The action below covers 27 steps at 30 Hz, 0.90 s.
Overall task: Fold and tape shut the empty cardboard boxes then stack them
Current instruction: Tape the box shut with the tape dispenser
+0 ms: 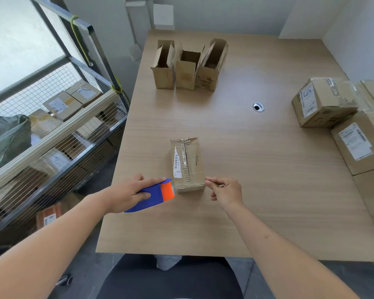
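Observation:
A small closed cardboard box point(187, 164) lies on the wooden table point(257, 180) in front of me, its flaps folded along a creased middle seam. My left hand point(127, 194) grips a blue and orange tape dispenser point(154, 196) whose orange end touches the box's near left corner. Just right of the box's near end, my right hand point(224, 190) has its fingers curled, thumb and forefinger pinched together; I cannot tell whether tape is between them. Three open, upright boxes point(189, 65) stand in a row at the far side of the table.
Several taped parcels with labels point(341, 126) are stacked at the table's right edge. A round cable hole point(258, 107) sits mid-table. A wire cage trolley point(52, 130) with more parcels stands left of the table.

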Available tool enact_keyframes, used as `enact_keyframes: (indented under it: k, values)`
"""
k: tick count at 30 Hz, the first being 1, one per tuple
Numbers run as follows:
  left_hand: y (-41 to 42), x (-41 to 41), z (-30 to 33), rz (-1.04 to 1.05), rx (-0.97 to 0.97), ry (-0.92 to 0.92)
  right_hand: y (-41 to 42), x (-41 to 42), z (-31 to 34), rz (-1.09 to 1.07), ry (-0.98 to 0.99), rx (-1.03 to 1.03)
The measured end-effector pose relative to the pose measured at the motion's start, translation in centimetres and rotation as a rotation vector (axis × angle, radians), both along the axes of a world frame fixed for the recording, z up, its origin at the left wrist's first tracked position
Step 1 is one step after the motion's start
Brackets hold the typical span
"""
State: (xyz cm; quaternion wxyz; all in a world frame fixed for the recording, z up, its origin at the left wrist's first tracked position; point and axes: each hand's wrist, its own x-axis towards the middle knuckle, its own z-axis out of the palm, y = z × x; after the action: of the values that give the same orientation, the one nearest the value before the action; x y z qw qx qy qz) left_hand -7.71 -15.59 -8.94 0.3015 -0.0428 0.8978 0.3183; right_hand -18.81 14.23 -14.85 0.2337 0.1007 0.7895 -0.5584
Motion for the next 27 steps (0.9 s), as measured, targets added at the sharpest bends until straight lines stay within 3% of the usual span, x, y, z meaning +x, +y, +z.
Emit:
enact_keyframes:
  k: [8, 12, 14, 16, 19, 22, 27]
  values:
    - [0.7, -2.1, -1.3, -0.002, -0.076, -0.036, -0.1, -0.7, -1.9, -0.054, -0.081, -0.063]
    - [0.8, -2.8, -1.4, -0.002, -0.095, -0.056, 0.7, -1.4, -3.0, 0.039, -0.101, -0.036]
    - [0.8, -2.9, -1.4, 0.003, -0.087, -0.07, 1.0, -1.8, -3.4, 0.103, 0.001, 0.091]
    - [0.9, -2.9, -1.3, 0.006, -0.087, -0.074, 1.2, -2.1, -3.5, 0.183, 0.254, 0.178]
    - [1.2, -2.9, -1.3, 0.011, -0.087, -0.069, 0.1, -2.0, -2.8, 0.493, 0.572, 0.171]
    - [1.7, -3.0, -1.3, 0.016, -0.083, -0.064, -1.8, -2.0, -2.6, 0.77, 0.623, 0.302]
    - [1.9, -2.3, -1.8, 0.083, -0.04, -0.055, -2.7, -2.8, -3.1, 0.886, 0.701, 0.494]
